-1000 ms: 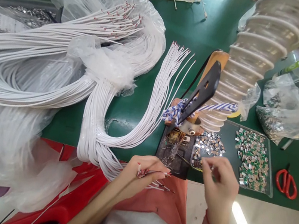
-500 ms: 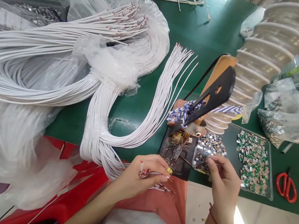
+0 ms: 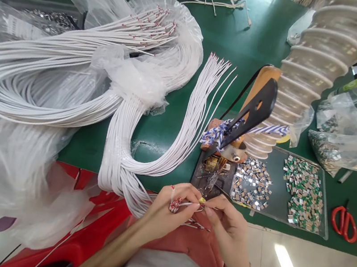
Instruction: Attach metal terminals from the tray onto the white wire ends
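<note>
My left hand point(image 3: 164, 212) is closed around a few thin white cables point(image 3: 185, 204), whose red ends bunch up beside the thumb. A small yellow piece point(image 3: 202, 200) shows at its fingertips. My right hand point(image 3: 230, 225) meets it there, thumb and forefinger pinched together at the cable tips; whatever sits between them is too small and covered to name. Beyond the fingers lies a clear tray point(image 3: 277, 183) with two piles of small metal connectors, one bluish point(image 3: 252, 181) and one on green boards point(image 3: 304, 194).
A large bundle of white cables point(image 3: 145, 169) spreads over the green table point(image 3: 241, 39). A ribbed clear hose point(image 3: 322, 61) hangs beside a black bracket point(image 3: 252, 113) above a dark tray point(image 3: 200, 180). Red-handled scissors point(image 3: 344, 223) and plastic bags point(image 3: 335, 149) lie at the right.
My right hand has moved left from the bluish connector pile to the fingertips of my left hand. My left hand stays nearly in place, holding the cables.
</note>
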Available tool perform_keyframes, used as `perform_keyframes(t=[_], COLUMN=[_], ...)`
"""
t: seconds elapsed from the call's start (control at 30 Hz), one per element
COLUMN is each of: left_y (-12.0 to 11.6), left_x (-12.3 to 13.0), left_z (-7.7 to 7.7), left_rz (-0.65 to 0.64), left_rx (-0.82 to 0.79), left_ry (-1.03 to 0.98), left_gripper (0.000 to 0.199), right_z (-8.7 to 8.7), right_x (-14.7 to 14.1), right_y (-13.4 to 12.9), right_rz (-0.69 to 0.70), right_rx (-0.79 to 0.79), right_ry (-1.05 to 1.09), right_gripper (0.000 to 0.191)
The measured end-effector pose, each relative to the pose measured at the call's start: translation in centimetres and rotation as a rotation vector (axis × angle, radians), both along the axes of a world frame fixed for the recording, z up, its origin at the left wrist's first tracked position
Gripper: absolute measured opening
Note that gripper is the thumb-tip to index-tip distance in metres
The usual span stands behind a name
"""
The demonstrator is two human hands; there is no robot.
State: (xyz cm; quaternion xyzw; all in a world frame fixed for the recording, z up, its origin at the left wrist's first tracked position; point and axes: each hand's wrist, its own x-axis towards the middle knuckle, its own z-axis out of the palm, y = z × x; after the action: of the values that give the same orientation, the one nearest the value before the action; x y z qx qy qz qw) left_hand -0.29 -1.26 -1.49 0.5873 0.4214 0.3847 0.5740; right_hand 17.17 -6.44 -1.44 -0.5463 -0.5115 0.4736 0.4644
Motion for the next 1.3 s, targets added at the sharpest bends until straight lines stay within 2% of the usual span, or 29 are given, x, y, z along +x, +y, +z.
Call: perform_keyframes(t=[0.13,0.4,0.53,0.67,0.73,0.83,0.97,1.13,1.3], left_y=[-0.2,0.0,0.0,-0.3,-0.5,-0.8,-0.7,-0.5,-0.5], left_x=[0.2,0.2,0.3,0.5,0.6,0.7,0.8,0.9,0.9], left_z=[-0.1,0.0,0.1,0.0,0.1,0.3,0.6,0.6,0.5], left_rz=[0.03,0.013,0.059,0.093,0.117,0.139,0.161,0.183,0.195], left_rx=[-0.019,-0.036,-0.006,0.023,0.04,0.085,0.147,0.196,0.23], left_ry=[0.0,0.008,0.048,0.039,0.051,0.067,0.079,0.109,0.084], left_gripper=[0.018,0.018,0.019,0.018,0.018,0.018,0.017,0.018,0.017], right_z=[-0.2,-0.5,-0.6,-0.9,-1.1,-1.1,-0.6,-0.4,-0.3], right_x=[0.0,0.0,-0.1,-0.4,-0.2,0.1,0.1,-1.1,-1.8], right_y=[-0.2,0.0,0.0,-0.1,-0.2,-0.4,-0.3,0.4,0.7], right_rz=[-0.015,-0.008,0.013,-0.167,-0.256,-0.273,-0.253,-0.236,-0.232], right_rx=[0.011,0.068,0.08,0.126,0.163,0.177,0.144,0.138,0.145], right_ry=[-0.002,-0.034,-0.101,-0.137,-0.159,-0.205,-0.251,-0.149,-0.035], right_gripper=[0.012,0.014,0.012,0.009,0.013,0.023,0.017,0.021,0.015])
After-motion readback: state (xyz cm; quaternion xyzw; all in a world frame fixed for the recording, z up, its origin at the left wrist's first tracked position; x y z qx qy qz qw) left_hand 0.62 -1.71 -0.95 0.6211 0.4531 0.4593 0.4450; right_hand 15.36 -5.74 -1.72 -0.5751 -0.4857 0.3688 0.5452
